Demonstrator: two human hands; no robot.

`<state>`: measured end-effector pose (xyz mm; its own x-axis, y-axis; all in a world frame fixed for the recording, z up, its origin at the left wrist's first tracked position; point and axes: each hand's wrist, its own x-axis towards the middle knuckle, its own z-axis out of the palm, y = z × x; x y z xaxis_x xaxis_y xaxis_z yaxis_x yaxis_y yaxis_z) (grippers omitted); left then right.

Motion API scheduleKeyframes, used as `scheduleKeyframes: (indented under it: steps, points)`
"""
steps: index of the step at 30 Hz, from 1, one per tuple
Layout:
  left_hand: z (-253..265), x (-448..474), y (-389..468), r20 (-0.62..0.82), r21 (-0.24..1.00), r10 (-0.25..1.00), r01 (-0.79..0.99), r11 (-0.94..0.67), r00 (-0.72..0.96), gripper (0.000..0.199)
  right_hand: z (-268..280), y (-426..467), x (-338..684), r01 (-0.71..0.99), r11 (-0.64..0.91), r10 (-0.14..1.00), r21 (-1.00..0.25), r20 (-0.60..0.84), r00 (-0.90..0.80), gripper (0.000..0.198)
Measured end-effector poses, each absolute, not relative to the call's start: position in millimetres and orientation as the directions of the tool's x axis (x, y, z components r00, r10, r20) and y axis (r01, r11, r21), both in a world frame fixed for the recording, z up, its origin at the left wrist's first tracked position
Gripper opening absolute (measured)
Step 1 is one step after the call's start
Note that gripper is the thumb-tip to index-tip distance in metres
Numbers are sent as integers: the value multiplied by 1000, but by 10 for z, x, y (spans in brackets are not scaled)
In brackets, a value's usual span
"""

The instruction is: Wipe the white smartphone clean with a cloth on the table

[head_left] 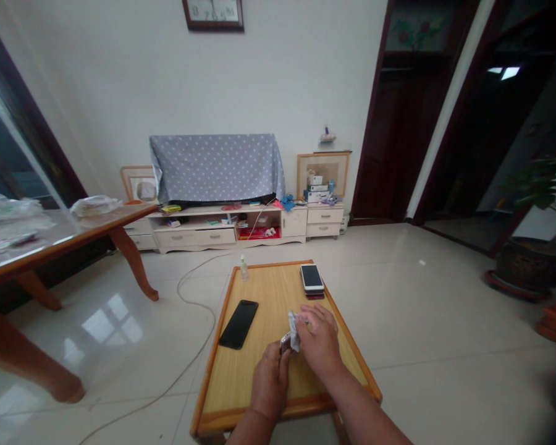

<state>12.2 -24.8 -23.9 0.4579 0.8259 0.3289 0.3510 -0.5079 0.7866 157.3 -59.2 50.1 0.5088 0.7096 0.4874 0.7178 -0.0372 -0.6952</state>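
Over the near half of a small wooden table, my left hand is closed round a phone, which is mostly hidden and shows only a shiny edge. A crumpled white wipe is pinched in my right hand and pressed against that phone. To the left on the tabletop lies a black phone, screen up. Beyond my right hand, at the far right corner, sits a stack of phones with a white-framed one on top. A small clear bottle stands upright at the far left corner.
A larger wooden table with plastic bags is at the left. A cable runs across the tiled floor beside the small table. Against the wall stands a white TV cabinet under a dotted cloth. A potted plant is at right.
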Motion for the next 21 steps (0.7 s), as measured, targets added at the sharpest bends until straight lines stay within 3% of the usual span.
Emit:
scheduleKeyframes:
  steps: [8, 15, 21]
  points:
    - [-284, 149, -221, 376, 804, 800, 265, -532, 467, 33, 533, -645, 1328, 740, 66, 771, -669, 505, 388, 20]
    - [-249, 134, -254, 308, 794, 835, 360, -490, 456, 24, 426, -576, 1686, 722, -35, 697, -691, 501, 513, 22]
    - [-261, 155, -240, 345, 807, 824, 307, -505, 449, 25, 493, -624, 1419, 745, 26, 750, -667, 506, 427, 19]
